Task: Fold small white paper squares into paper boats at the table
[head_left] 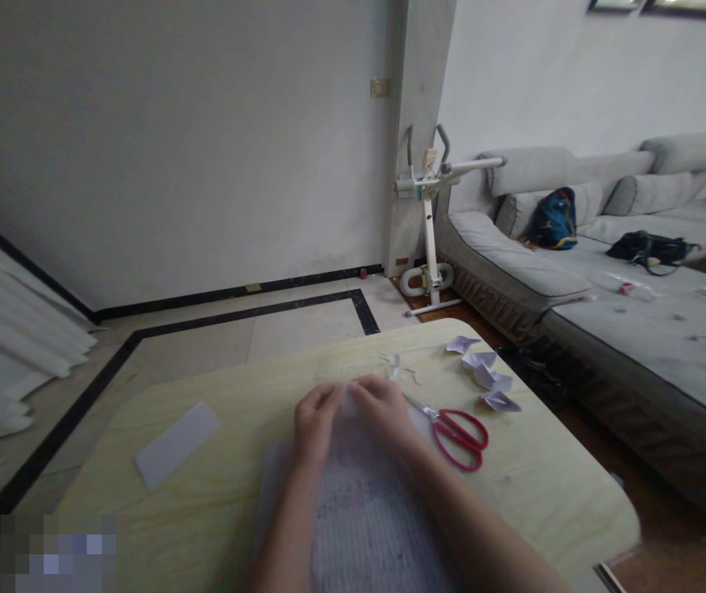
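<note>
My left hand (316, 418) and my right hand (385, 412) meet over the middle of the table, fingers pinched around a small piece of white paper (348, 402). Much of that piece is hidden by the fingers. Beneath my forearms lies a sheet of lined paper (371, 519) with writing on it. Scissors (460, 436) with red handles rest just right of my right hand, blades partly covered. Several folded paper shapes (493, 377) sit along the table's right edge. Thin paper scraps (397, 367) are scattered beyond my hands.
A white paper strip (177, 445) lies on the left of the pale wooden table (229, 478). Past the table stand a white exercise machine (430, 222) and a grey sofa (513, 255) with a blue backpack (554, 219) and a black bag (652, 249). A white curtain (12, 346) hangs at left.
</note>
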The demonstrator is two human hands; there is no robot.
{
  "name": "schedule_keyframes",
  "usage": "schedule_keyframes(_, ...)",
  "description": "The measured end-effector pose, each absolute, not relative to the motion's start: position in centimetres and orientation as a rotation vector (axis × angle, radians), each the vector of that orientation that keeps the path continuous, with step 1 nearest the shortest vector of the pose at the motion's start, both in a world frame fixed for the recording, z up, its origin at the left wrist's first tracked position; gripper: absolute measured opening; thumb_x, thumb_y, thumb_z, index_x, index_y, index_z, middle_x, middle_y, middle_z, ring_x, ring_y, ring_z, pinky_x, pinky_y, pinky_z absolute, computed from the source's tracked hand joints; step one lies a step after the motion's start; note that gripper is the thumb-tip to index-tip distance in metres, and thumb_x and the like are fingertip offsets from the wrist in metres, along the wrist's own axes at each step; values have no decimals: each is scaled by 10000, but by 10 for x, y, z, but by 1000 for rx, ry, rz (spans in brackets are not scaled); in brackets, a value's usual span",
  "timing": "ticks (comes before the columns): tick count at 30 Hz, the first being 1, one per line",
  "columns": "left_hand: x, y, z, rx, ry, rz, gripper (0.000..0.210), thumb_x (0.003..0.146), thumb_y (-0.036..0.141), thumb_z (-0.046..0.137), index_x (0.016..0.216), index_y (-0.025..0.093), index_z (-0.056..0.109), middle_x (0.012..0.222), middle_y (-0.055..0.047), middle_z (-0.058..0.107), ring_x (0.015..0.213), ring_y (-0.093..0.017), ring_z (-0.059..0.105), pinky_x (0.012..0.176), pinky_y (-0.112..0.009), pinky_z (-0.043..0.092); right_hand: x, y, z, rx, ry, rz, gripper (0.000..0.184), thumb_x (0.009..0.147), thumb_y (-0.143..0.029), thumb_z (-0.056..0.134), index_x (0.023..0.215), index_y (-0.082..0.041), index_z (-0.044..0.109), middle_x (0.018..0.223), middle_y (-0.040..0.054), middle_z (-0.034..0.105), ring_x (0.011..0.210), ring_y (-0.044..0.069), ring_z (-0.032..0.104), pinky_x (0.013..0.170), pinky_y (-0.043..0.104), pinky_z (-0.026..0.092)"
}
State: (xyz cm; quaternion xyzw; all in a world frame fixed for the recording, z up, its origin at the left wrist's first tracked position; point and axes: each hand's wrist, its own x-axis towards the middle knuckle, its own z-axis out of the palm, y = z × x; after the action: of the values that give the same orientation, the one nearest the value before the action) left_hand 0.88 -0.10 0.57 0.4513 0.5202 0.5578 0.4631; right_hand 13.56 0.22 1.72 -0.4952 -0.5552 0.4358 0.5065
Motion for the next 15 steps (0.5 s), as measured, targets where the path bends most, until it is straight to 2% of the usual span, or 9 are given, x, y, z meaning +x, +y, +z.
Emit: schedule_keyframes(15, 12, -2, 12, 1216, 1347, 1371, 223, 686, 348, 662, 764, 143, 702, 772, -40, 696, 782, -192, 607, 747, -275, 454, 136, 1, 15, -1177, -1316, 1049, 176, 766, -251, 547, 688, -136, 654, 623, 11, 600, 611, 136, 529, 553, 217, 408)
